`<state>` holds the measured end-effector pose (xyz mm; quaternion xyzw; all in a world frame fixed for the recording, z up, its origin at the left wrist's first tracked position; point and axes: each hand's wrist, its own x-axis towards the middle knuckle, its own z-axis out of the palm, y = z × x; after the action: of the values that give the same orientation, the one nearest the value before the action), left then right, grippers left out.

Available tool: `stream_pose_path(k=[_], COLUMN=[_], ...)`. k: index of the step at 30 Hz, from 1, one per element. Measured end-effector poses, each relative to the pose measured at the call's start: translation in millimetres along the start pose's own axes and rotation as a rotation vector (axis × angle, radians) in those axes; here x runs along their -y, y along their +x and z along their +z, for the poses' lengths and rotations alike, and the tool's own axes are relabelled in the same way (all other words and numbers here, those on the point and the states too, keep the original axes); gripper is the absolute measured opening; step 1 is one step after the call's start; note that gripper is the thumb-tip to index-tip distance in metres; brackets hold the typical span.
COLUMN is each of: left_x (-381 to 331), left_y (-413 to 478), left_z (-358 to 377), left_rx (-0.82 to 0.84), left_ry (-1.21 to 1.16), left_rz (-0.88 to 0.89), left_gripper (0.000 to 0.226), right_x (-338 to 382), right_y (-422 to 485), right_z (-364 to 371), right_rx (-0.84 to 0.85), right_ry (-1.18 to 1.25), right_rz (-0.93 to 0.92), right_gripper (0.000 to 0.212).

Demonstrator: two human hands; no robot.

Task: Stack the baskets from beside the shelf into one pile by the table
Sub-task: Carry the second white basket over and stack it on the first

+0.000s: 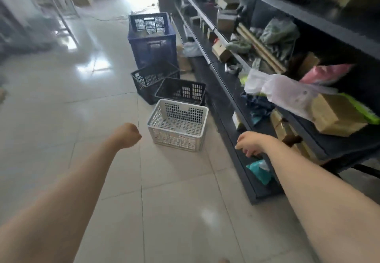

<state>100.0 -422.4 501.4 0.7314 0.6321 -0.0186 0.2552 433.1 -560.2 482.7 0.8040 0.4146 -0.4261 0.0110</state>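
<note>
Both hands are hovering mid-frame beside the white basket (178, 124): left hand (127, 135) fisted, empty; right hand (251, 142) loosely spread, empty.

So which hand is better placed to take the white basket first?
Probably the left hand. It is empty, loosely closed, and hangs close to the near left corner of the white basket. The right hand is also empty but sits further off, in front of the shelf.

Glossy tiled floor (115, 176), cardboard boxes (337, 116), pink bag (327, 73), teal packet (259, 170) among clutter.
</note>
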Motion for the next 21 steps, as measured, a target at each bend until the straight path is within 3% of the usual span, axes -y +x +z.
stream_pose_path(k=[3, 10, 21], left_x=[30, 25, 7], left_y=[46, 193, 419], left_z=[-28, -53, -99], left_rx=[0.007, 0.042, 0.185], left_ry=[-0.049, 0.038, 0.158], left_rz=[-0.036, 0.003, -0.007], left_gripper=[0.031, 0.033, 0.037], right_x=[55, 130, 220], right_y=[28, 142, 309], right_z=[-5, -51, -140], right_rx=[0.023, 0.013, 0.013], right_ry=[-0.119, -0.212, -0.049], right_rz=[-0.013, 0.034, 0.123], right_gripper=[0.035, 0.037, 0.032])
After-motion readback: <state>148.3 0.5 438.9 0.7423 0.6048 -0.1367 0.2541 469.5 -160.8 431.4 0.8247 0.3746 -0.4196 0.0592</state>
